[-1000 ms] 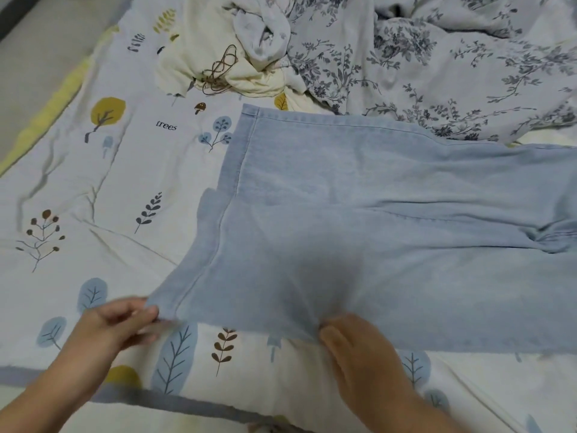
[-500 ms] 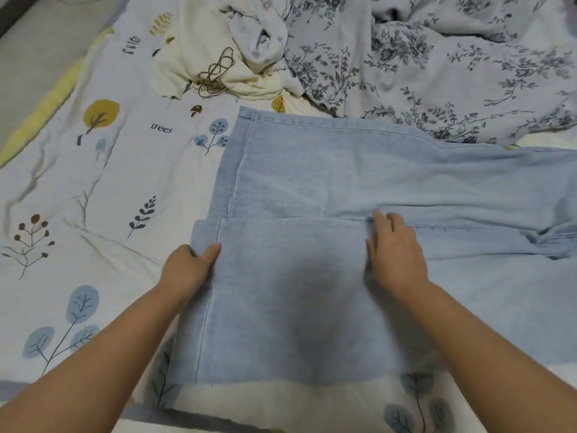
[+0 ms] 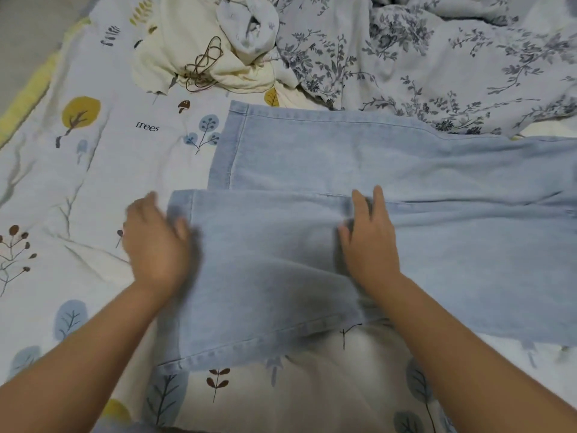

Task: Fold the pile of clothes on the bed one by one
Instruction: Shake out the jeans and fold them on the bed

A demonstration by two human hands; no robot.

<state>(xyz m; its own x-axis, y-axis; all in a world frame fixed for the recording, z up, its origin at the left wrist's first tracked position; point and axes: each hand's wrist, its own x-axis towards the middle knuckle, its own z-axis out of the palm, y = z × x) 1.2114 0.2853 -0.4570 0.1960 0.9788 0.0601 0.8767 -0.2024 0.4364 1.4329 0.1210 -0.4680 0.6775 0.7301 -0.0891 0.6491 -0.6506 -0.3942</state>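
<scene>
The big bed sheet (image 3: pixel 103 170) with little trees on it lay under everything. On top of it, in the middle, the pale blue jeans (image 3: pixel 390 170) were spread out, with the legs pointing to the left side. The near leg had been laid over toward the far leg, but it did not cover it all the way; a wide strip of the far leg showed past it. So this looked like the step of folding the jeans in half the long way. I think the next move called for lining up the two legs and pressing them flat, then folding them across to make them shorter.

Beyond the jeans, the rest of the pile waited: a flowery gray cloth (image 3: pixel 437 57), and left of that a crumpled cream top (image 3: pixel 175 45).

The right hand (image 3: pixel 368 242) lay flat on the jeans, fingers straight, pressing near the top edge of the near leg. It gripped nothing.

The left hand (image 3: pixel 156 242) was at the hem end of that leg, just touching it. It was blurry, but its fingers looked loose and spread, holding nothing.
</scene>
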